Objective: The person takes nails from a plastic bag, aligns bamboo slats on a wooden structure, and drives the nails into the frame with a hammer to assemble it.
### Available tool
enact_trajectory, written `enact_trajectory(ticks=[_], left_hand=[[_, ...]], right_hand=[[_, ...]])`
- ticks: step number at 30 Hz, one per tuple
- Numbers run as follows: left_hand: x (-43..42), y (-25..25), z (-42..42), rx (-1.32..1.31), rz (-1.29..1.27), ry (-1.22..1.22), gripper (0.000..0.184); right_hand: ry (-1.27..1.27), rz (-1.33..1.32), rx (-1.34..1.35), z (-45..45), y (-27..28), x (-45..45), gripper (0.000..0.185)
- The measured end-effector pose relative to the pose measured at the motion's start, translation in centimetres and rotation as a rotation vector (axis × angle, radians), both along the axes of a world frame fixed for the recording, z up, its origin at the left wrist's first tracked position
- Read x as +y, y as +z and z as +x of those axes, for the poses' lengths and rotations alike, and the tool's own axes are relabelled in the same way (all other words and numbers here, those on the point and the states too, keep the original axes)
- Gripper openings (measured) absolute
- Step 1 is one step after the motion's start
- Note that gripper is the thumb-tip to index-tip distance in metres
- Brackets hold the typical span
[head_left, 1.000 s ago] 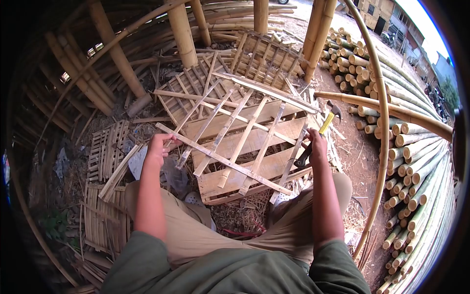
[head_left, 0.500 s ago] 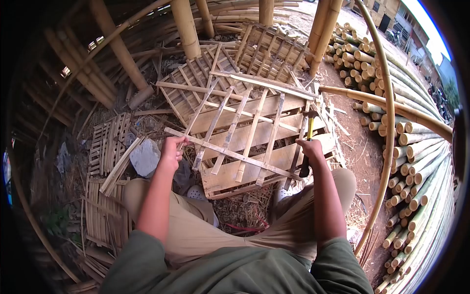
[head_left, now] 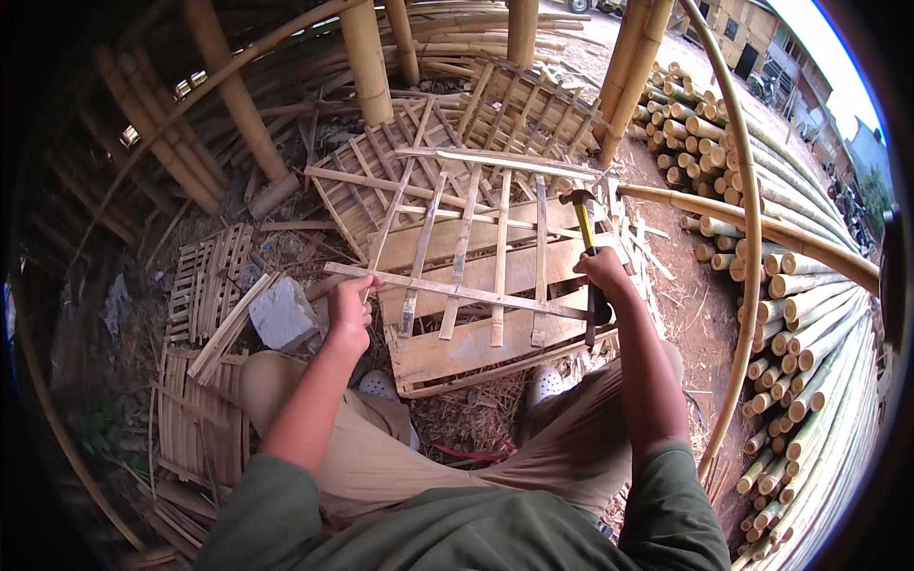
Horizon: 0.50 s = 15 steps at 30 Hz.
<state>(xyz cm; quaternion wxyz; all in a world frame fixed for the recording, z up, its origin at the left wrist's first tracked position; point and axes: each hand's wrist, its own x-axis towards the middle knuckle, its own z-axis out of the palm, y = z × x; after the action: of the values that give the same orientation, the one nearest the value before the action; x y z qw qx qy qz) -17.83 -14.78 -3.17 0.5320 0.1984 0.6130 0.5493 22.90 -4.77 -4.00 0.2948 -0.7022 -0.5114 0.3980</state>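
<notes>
My left hand is closed, its fingers pinching the near left corner of a slatted wooden frame. That frame has a long near strip, a far strip and several crosswise slats. It lies tilted over a low platform of wide planks. My right hand is wrapped round the yellow and black handle of a claw hammer, its head up and pointing away from me. The hammer's dark handle end hangs beside the frame's right end. Whether my right hand also touches the frame, I cannot tell.
More slatted panels lie behind the platform, and small ones at left beside a grey block. Bamboo posts stand at the back. Cut bamboo poles are stacked at right, past a curved bamboo pole.
The slatted frame has turned slightly, its right end moving away from me. My right hand and the hammer have risen a little, with the head swinging left. My left hand has shifted slightly right.
</notes>
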Motion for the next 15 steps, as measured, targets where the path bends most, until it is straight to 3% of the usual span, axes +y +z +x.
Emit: enact_trajectory(ticks=[7,9,12,15], left_hand=[[-2.8,-0.1,5.0,0.082,-0.006,-0.096,0.017],[-3.5,-0.9,5.3,0.086,-0.054,-0.162,0.020],[-4.6,-1.3,6.6,0.095,-0.055,-0.230,0.021],[-6.0,-0.6,7.8,0.064,-0.064,-0.332,0.020]], right_hand=[[0.199,-0.039,-0.138,1.9,-1.4,8.2,0.027],[0.243,-0.055,-0.506,1.6,-0.7,8.6,0.031],[0.201,-0.055,-0.542,2.2,1.3,8.2,0.032],[0.078,0.224,-0.569,2.7,2.1,6.4,0.029]])
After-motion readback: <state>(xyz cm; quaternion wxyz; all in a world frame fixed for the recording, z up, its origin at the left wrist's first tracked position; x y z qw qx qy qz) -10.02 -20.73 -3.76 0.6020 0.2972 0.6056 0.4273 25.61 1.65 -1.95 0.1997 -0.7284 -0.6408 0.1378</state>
